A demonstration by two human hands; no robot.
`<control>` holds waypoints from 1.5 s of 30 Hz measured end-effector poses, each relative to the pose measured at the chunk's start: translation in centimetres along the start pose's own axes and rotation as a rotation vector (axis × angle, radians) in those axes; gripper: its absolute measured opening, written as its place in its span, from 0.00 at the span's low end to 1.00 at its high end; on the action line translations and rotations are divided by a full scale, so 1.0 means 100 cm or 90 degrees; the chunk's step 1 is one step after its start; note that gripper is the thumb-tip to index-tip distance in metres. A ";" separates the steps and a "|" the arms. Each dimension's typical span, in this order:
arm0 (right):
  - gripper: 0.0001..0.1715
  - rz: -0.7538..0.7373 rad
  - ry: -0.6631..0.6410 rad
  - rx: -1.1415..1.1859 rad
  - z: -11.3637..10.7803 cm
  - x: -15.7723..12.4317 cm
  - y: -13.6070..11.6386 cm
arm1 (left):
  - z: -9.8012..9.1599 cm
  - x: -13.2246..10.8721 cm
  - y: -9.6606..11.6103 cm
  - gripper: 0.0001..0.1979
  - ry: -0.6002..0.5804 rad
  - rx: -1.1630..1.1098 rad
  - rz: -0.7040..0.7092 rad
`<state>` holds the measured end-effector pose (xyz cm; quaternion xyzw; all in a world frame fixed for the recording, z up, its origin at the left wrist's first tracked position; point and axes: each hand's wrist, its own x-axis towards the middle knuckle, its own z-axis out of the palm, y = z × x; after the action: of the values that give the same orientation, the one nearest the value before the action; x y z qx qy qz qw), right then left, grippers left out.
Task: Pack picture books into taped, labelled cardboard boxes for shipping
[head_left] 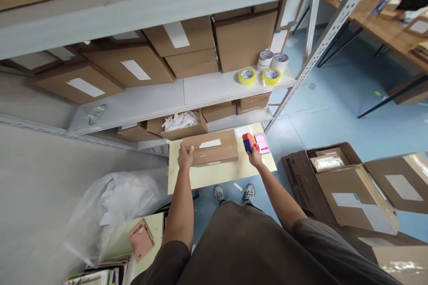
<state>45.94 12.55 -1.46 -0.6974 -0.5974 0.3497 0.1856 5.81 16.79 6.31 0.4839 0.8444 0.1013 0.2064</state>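
Two hands over a small pale-yellow table (217,177) just in front of the shelving. The left hand (185,156) is on the left end of a closed cardboard box (214,150), palm on top and fingers bent down over the end, gripping it. The box lies lengthwise across the far half of the table, with a white label (210,144) on its top face. The right hand (256,157) is just right of the box, fingers closed round an orange-and-blue tape dispenser (248,141). The dispenser head is near the box's right end; can't tell if it touches. A pink item (262,144), too small to identify, lies on the table just right of the dispenser.

Behind the table is a grey metal shelf unit (207,91). On its middle board are stacked brown cartons at left and centre, two yellow tape rolls (246,75) at the right end, and two white tape rolls (265,57) just behind them. On the lower board, far side of the table, an open carton (180,124) holds white pieces, with closed cartons to its right.

On the blue floor to the right, an open floor carton (321,162) sits with more boxes against it. Near left is a clear plastic bag (113,205). The person's grey shoes (219,193) are at the near table edge, with a white scrap (238,186) between them.
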 end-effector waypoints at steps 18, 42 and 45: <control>0.30 -0.229 -0.178 0.117 0.001 0.016 -0.190 | 0.000 -0.005 -0.003 0.43 -0.027 -0.169 0.024; 0.32 -0.253 -0.212 0.129 -0.016 0.013 -0.190 | -0.014 -0.004 0.026 0.33 -0.337 -0.843 0.064; 0.32 -0.264 -0.217 0.126 -0.016 0.013 -0.189 | -0.016 -0.004 0.027 0.27 -0.295 -0.784 0.084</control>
<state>33.85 18.18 12.08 -0.4696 -0.7129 0.4733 0.2175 7.39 17.84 8.83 0.3377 0.5346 0.4713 0.6149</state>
